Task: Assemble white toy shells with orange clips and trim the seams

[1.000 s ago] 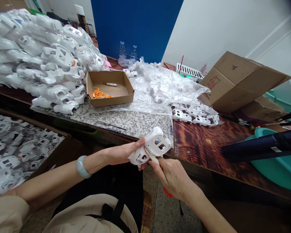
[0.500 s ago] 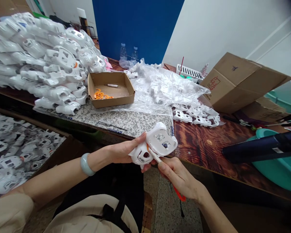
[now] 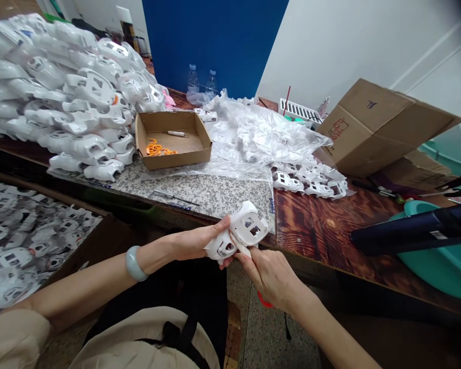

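Note:
My left hand [image 3: 195, 242] grips a white moulded plastic housing [image 3: 248, 224] from below and the side, with a jade bangle [image 3: 133, 263] on that wrist. My right hand [image 3: 271, 277] is pressed against the housing's lower edge and holds a slim tool, with its red handle [image 3: 264, 300] showing below the fist. The tool's tip is hidden between the hand and the housing. Both hands are held over the front edge of the table.
Many white housings [image 3: 61, 97] are heaped at the back left, beside a cardboard tray [image 3: 176, 162] holding orange scraps. Behind a screwdriver [image 3: 175, 197] lies a plastic bag [image 3: 265, 133]. A bin of housings [image 3: 7, 236] sits low at left; a teal basin [image 3: 438, 277] sits at right.
The housing has turned and dropped back toward where it was a second ago. My right hand has closed in, covering the white tool tip that showed half a second ago.

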Motion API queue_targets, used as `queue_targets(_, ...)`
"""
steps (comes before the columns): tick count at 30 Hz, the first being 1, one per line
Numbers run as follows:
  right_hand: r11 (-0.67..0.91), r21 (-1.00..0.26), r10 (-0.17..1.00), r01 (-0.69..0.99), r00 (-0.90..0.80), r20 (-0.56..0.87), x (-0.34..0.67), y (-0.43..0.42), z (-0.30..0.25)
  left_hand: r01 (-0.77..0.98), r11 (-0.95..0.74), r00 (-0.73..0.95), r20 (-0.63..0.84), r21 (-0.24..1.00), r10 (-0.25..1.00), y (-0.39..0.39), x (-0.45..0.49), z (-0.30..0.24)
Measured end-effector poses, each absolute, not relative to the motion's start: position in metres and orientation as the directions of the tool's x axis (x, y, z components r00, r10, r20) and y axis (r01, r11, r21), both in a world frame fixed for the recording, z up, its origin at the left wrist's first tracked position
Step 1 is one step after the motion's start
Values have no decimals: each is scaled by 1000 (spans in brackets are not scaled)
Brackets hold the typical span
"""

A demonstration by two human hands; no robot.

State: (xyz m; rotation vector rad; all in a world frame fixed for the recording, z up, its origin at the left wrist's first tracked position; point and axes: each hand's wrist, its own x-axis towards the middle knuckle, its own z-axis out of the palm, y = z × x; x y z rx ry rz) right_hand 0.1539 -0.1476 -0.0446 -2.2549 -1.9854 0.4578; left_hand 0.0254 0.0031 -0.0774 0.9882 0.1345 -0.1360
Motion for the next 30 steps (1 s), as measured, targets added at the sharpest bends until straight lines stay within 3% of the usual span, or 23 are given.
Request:
queue_targets(2,-196,-173,975,965,173,-140,154,-144,-47,151,576,984,-176,804,-11,4,28,-79)
queue_targets(4,-193,-184,978,964,175,-110,156,-142,-47,133,617,985,-173,776,6,5,29,-79)
queue_targets(8,-121,-430,993,895,110,-50,158,-141,-39,132,674,988,-155,727,-26,7,29,-78)
queue_targets(13,-87,-775,995,626,20,-96,159,-148,-22,105,731,994,-84,674,-65,11,27,-77)
queue_targets(16,-117,-872,992,476,18,-123,161,-156,-13,125,758,992,-81,640,-96,12,25,-77)
queue_targets(23,-147,-911,988,386,9,-155,162,-165,-6,85,746,996,-51,660,-69,7,23,-76)
queue_targets(30,-108,-741,993,662,41,-108,152,-162,-6,29,671,999,-51,741,13,2,20,-66)
